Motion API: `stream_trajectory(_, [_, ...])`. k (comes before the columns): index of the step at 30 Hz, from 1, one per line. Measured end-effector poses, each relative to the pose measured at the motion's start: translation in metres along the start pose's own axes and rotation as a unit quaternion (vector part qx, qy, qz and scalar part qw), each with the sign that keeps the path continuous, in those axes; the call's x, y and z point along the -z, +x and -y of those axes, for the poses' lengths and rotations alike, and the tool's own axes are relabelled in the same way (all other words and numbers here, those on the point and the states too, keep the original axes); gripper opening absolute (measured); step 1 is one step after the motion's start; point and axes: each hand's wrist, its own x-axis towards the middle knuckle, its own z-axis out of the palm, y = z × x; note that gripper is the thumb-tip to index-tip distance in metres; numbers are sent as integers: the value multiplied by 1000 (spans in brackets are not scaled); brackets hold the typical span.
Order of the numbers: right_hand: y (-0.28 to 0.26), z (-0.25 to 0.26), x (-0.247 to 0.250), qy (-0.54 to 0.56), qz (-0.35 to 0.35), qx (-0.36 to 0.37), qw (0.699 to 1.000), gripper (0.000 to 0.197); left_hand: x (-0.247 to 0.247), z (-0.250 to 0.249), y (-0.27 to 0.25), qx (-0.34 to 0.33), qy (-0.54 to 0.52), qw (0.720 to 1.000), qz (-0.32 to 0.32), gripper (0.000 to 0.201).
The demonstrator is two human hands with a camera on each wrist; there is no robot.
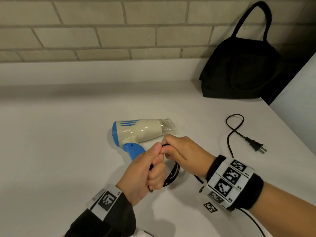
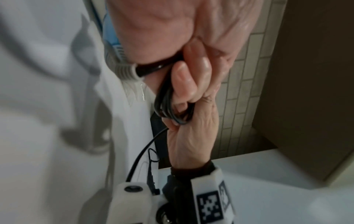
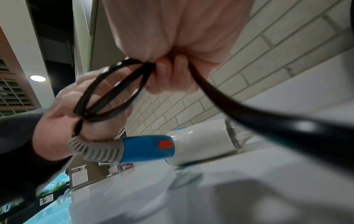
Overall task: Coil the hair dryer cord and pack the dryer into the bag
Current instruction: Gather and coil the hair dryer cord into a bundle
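Note:
A cream and blue hair dryer [image 1: 142,130] lies on its side on the white counter [image 1: 59,142], nozzle pointing right. Its black cord [image 1: 172,177] is gathered in a few loops. My left hand [image 1: 145,175] grips the loops in a fist, close to the grey strain relief [image 3: 95,149] at the blue handle. My right hand [image 1: 184,153] pinches the cord at the top of the loops, touching the left thumb. In the right wrist view the loops [image 3: 113,91] hang between both hands. The free end runs right to the plug [image 1: 255,145]. A black bag [image 1: 239,65] stands at the back right.
A brick-pattern wall [image 1: 102,31] runs behind the counter. The counter's right edge [image 1: 290,127] slants past the plug. A loose curl of cord [image 1: 235,124] lies between bag and plug. A thin cable [image 1: 253,219] trails from my right wristband.

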Motion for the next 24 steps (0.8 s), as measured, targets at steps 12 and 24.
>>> stream_trajectory(12, [-30,-9,12,-119,79,-248,958,25,1,-19,4,-77,-208,971,-84,42])
stream_trajectory(24, [-24,46,7,-343,215,-18,914,21,-28,0,9,-283,238,919,-139,34])
